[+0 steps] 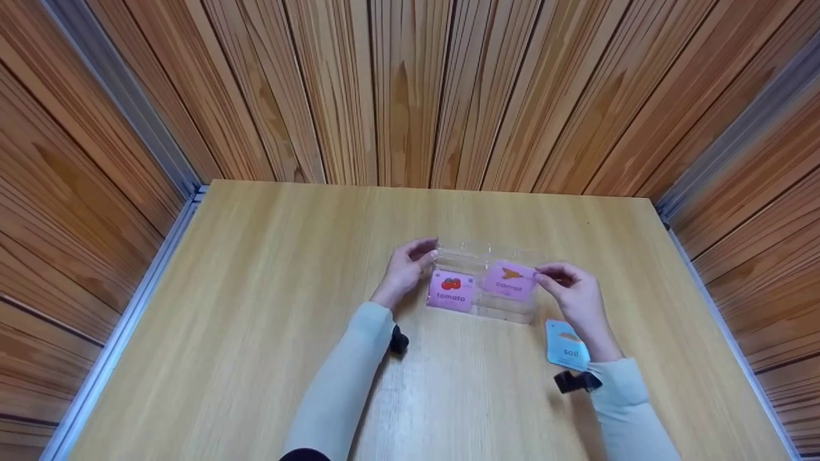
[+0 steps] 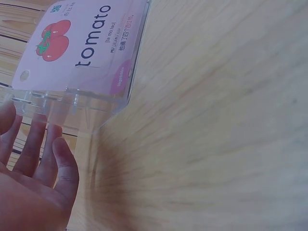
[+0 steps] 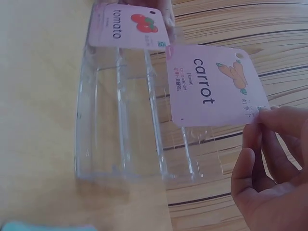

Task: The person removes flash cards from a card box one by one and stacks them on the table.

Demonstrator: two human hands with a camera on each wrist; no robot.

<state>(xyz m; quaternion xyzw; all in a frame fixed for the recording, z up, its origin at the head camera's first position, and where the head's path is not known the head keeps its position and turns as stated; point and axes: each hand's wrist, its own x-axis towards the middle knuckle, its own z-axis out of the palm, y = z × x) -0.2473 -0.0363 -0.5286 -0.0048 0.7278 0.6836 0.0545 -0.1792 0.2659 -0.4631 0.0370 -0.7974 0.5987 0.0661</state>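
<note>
Near the middle of the table a clear plastic tiered rack (image 1: 506, 311) stands, with a pink tomato card (image 1: 451, 296) resting in its left front part. My left hand (image 1: 403, 272) holds the rack at its left end; in the left wrist view the fingers (image 2: 33, 147) reach behind that end. Between thumb and fingers my right hand (image 1: 573, 298) pinches the right edge of a pink carrot card (image 1: 510, 286). That card hangs in front of the rack's right part, apart from the tiers in the right wrist view. A blue soil card (image 1: 564, 346) lies below my right hand, partly hidden by the wrist.
The wooden table (image 1: 256, 288) has wood-plank walls (image 1: 410, 96) behind it and at both sides. Metal rails (image 1: 122, 326) run along its side edges. A black wrist device (image 1: 398, 340) sits at the left cuff, another at the right.
</note>
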